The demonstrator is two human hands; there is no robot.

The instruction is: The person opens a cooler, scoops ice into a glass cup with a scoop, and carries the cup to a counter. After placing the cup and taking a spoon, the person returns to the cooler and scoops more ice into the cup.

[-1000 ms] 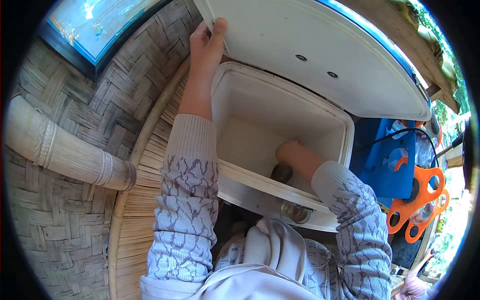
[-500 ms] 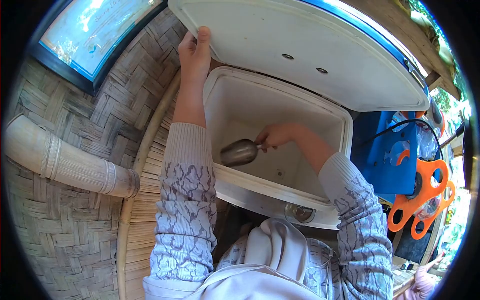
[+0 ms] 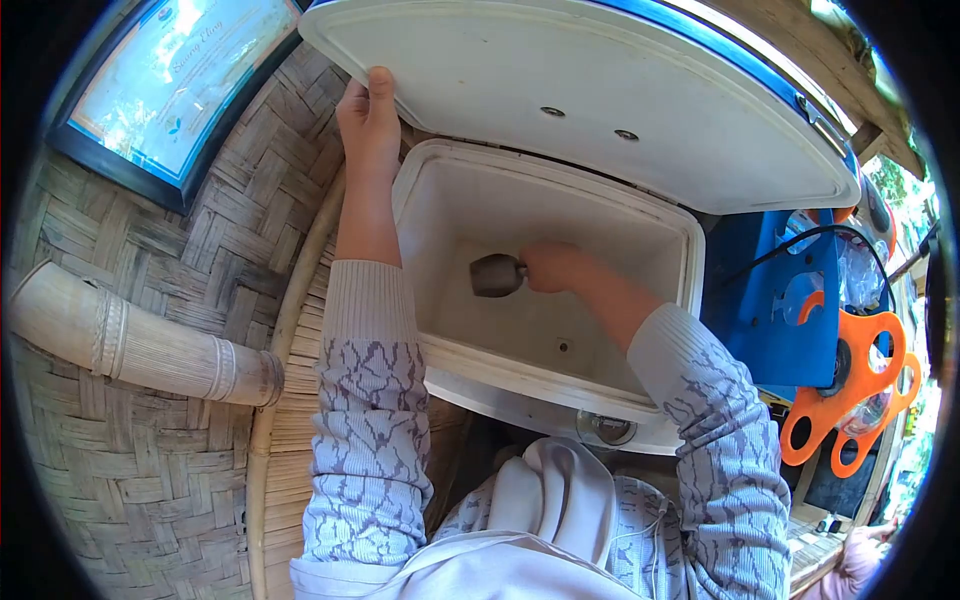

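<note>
My left hand [image 3: 370,120] grips the left edge of the raised white lid [image 3: 640,90] of a cooler box, thumb on the inner face. Inside the white cooler box [image 3: 560,383], my right hand [image 3: 552,268] is closed around the handle of a metal scoop [image 3: 495,276]. The scoop's bowl points left, low in the box near the back wall. A small drain hole [image 3: 564,345] shows in the box floor. I see nothing else lying in the box.
A woven bamboo wall [image 3: 150,480] with a framed certificate [image 3: 190,85] and a bamboo tube [image 3: 150,340] stands at the left. To the right are a blue metal box [image 3: 785,310] and an orange three-lobed handle [image 3: 840,390]. Part of another person [image 3: 868,560] shows at lower right.
My right hand has moved the scoop deeper into the cooler box, toward the back, and turned it. My left hand still holds the lid; the view has shifted slightly.
</note>
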